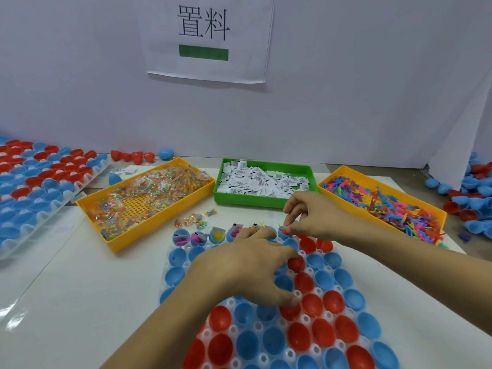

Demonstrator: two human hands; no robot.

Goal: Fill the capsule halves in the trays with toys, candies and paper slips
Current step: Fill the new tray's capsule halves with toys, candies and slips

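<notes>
A clear tray [306, 319] of red and blue capsule halves lies in front of me. Several blue halves [198, 238] in its far row hold toys, candy and slips. My left hand [247, 265] lies spread on the tray's middle, fingertips touching the halves. My right hand [311, 217] hovers over the far row and pinches a small orange-red toy [286, 231] just above a blue half. Behind stand a yellow tray of candy packets [159, 222], a green tray of paper slips [250, 201] and a yellow tray of coloured toys [372, 217].
A few loose candy packets [194, 221] lie between the candy tray and the capsule tray. Another tray of capsule halves [80, 185] sits at far left. Loose halves are piled at far right [474, 198]. A white wall stands close behind the trays.
</notes>
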